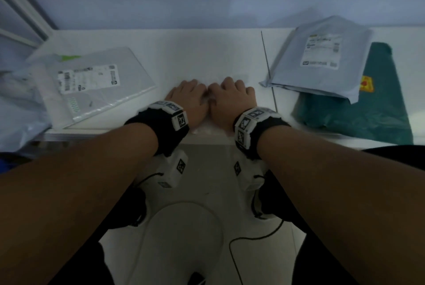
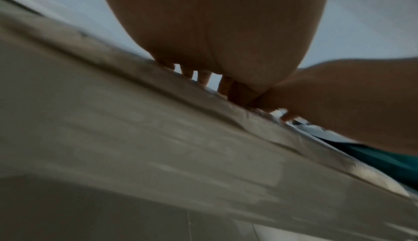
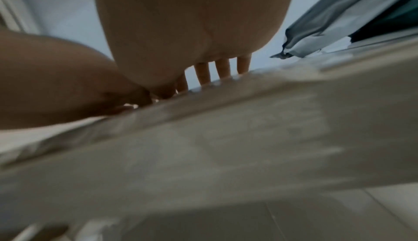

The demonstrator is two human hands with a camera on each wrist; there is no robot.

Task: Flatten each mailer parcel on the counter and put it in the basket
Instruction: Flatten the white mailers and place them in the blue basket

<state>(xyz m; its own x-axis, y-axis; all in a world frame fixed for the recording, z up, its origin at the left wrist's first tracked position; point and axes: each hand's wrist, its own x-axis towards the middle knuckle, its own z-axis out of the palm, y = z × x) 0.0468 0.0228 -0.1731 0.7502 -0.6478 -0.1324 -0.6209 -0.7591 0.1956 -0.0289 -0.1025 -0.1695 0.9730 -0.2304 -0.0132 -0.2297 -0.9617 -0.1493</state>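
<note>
Pressing side by side, the left hand [image 1: 192,100] and right hand [image 1: 230,103] lie flat, fingers straight, on a white mailer [image 1: 216,71] at the counter's [image 1: 142,38] front edge. 2 more parcels (grey [image 1: 322,59] over green [image 1: 368,110]) sit right of it, a clear one [image 1: 96,82] left.

No wording is showing clearly enough to read anywhere. A white shipping label [image 1: 88,79] is lying on the clear mailer [image 1: 96,87] at the left, carrying barcodes and small print too blurred to make out. A second label [image 1: 320,51] is sitting on the grey mailer [image 1: 322,71] at the right, equally unreadable. A yellow sticker [image 1: 366,84] with a red mark is showing on the green mailer [image 1: 368,112]. Black-and-white square markers [image 1: 181,120] are showing on the wristbands.
</note>
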